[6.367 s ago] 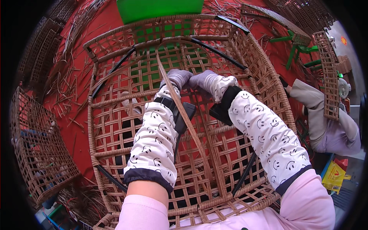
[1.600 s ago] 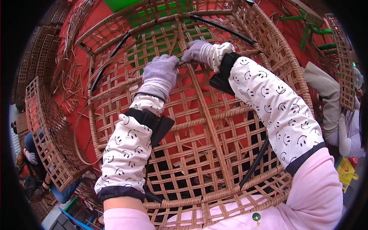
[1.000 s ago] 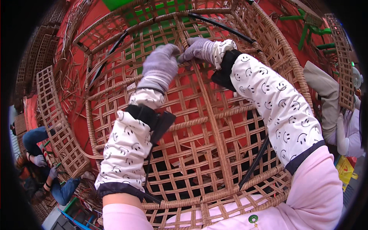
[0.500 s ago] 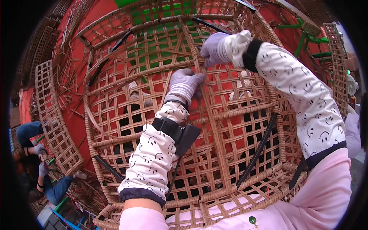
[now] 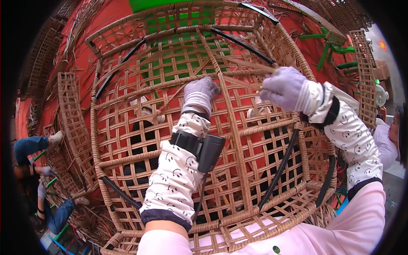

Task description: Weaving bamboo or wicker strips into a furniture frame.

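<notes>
A large woven rattan frame (image 5: 238, 161) with an open lattice and wrapped bars lies before me. My left hand (image 5: 199, 94), in a pale lilac knit glove, is curled against the lattice just left of the wrapped middle bar (image 5: 208, 51); its fingertips are partly hidden. My right hand (image 5: 285, 89), gloved alike, is closed at the right side of the frame, above the lattice. Thin rattan strips (image 5: 243, 63) stretch from the middle bar to its fingers. Black straps (image 5: 278, 170) cross the frame's corners.
A co-worker in jeans (image 5: 59, 216) sits at the left by another woven panel (image 5: 76, 123). More panels (image 5: 362, 76) stand at the right, near a green stand (image 5: 329, 51) and another person (image 5: 384, 138). Loose rattan strips (image 5: 76, 46) litter the red floor.
My right hand has moved right and toward me, away from the middle bar, drawing the strips out. My left hand stays near the bar. The view has shifted slightly.
</notes>
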Motion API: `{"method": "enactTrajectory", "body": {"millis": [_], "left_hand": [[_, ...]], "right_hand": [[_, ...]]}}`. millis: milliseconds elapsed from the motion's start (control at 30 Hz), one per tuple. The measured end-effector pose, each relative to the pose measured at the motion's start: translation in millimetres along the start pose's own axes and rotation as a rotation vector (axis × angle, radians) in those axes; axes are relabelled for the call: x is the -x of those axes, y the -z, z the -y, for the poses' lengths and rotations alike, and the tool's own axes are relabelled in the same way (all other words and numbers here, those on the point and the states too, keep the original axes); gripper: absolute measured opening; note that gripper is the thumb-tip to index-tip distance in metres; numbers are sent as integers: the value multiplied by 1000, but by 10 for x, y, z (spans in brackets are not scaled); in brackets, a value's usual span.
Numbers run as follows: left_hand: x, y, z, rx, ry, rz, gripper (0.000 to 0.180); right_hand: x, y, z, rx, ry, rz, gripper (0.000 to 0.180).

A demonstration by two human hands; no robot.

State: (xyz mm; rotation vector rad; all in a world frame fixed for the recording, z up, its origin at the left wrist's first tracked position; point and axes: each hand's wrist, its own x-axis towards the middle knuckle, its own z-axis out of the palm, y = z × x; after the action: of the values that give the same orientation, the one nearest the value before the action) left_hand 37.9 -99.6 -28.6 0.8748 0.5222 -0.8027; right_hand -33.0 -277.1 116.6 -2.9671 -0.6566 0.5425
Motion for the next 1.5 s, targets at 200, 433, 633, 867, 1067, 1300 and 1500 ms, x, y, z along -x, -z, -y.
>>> {"method": "enactTrajectory", "body": {"millis": [200, 433, 633, 867, 1067, 1300, 1500], "left_hand": [[77, -291, 252, 110, -270, -151, 34], [-147, -108, 18, 431, -377, -279, 16], [-35, -96, 239, 313, -179, -26, 16], [-23, -263, 296, 235, -209, -83, 35], [-94, -201, 336, 100, -366, -109, 44], [-175, -215, 384, 205, -313, 23, 47], [-162, -251, 356, -114, -397, -224, 34]], "right_hand": [[-24, -92, 33, -443, -124, -125, 22], [-38, -41, 56, -768, -328, -59, 17], [-67, -41, -31, -748, -272, -244, 15], [-59, 3, -51, -511, -317, -178, 19], [-233, 280, -370, 169, -274, -239, 20], [-324, 246, -321, 235, -140, -306, 22], [-421, 383, 78, 166, -166, -134, 17]]}}
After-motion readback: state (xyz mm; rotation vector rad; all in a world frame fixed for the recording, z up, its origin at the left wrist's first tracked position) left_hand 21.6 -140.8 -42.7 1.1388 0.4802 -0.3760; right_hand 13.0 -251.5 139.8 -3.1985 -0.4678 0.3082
